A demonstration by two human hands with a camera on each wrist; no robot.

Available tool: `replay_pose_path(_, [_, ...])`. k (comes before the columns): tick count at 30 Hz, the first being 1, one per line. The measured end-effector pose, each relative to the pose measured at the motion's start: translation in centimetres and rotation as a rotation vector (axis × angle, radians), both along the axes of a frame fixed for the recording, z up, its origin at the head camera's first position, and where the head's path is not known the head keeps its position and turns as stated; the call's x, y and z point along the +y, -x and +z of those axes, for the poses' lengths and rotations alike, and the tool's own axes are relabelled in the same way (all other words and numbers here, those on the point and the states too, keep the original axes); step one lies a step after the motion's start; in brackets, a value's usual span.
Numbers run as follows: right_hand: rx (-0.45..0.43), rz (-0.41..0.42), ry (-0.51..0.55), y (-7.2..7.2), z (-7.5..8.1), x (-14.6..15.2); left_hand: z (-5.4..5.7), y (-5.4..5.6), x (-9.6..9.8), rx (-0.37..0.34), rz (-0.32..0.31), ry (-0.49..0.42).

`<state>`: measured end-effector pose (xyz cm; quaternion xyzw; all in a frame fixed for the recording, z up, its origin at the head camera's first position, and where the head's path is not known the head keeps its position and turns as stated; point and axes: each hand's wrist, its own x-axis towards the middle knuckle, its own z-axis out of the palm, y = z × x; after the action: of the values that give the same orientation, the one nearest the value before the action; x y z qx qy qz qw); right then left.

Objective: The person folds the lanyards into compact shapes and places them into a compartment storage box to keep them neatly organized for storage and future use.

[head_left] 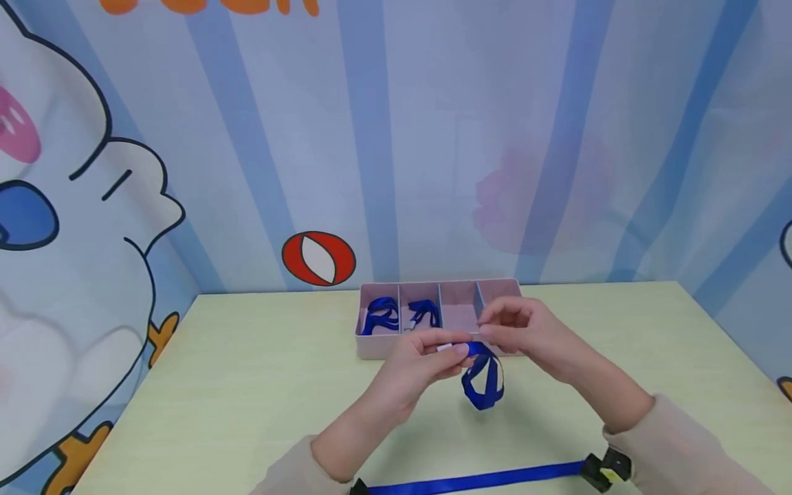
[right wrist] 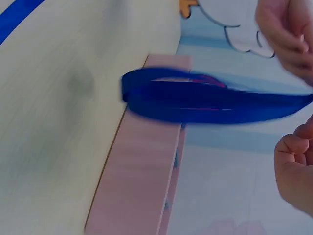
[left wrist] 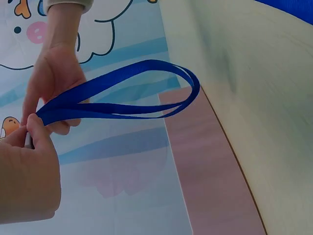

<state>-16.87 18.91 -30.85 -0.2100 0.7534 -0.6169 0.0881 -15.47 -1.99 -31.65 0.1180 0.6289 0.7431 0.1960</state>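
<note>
My left hand point(head_left: 421, 368) pinches a looped blue lanyard point(head_left: 485, 395) between thumb and fingers, with a small white piece showing at the grip. From there the loops hang down in front of the pink box; the left wrist view shows the same lanyard point(left wrist: 132, 73) as a long folded loop. Just above and right of the grip is my right hand point(head_left: 538, 337), its fingers loosely bent and nothing seen between them. In the right wrist view the right hand point(right wrist: 296, 171) is apart from the blurred loops point(right wrist: 205, 105).
A pink divided box point(head_left: 377, 347) stands against the back wall. Blue lanyards point(head_left: 380, 316) lie in its two left compartments, one with a light-coloured end. Another blue strap point(head_left: 482, 481) stretches across the table's point(head_left: 247, 385) front. A black wrist device point(head_left: 603, 471) sits by the right sleeve.
</note>
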Motion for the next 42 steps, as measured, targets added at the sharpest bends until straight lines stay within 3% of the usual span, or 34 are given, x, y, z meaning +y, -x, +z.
replay_pose_path(4, [0.145, 0.042, -0.073, -0.1, -1.0, 0.8, 0.3, 0.0, -0.3, -0.012, 0.016, -0.002])
replay_pose_path(7, [0.203, 0.048, -0.169, -0.2, -1.8, 0.7, 0.5, 0.0, -0.6, -0.023, 0.018, -0.044])
replay_pose_path(11, [0.202, 0.010, -0.270, -0.3, -3.0, 0.5, 0.8, 0.1, -0.8, -0.048, 0.019, -0.115])
replay_pose_path(17, [0.168, 0.024, -0.282, -0.5, -4.6, 1.6, 1.4, 0.1, -1.3, -0.063, 0.032, -0.171])
replay_pose_path(21, [0.082, 0.062, -0.223, -0.6, -5.0, 2.7, 1.7, 0.2, -1.7, -0.058, 0.050, -0.195])
replay_pose_path(27, [0.017, 0.213, 0.001, -0.2, -5.4, 4.1, 1.7, 0.9, -2.6, -0.064, 0.077, -0.220])
replay_pose_path(34, [-0.033, 0.233, 0.131, 0.3, -6.0, 5.3, 1.0, 2.0, -3.6, -0.109, 0.120, -0.220])
replay_pose_path(37, [-0.017, 0.151, 0.102, 0.2, -6.0, 5.5, 0.7, 2.3, -4.0, -0.124, 0.122, -0.208])
replay_pose_path(42, [0.106, -0.119, 0.039, -0.4, -5.7, 5.7, -0.2, 2.5, -4.6, -0.121, 0.066, -0.099])
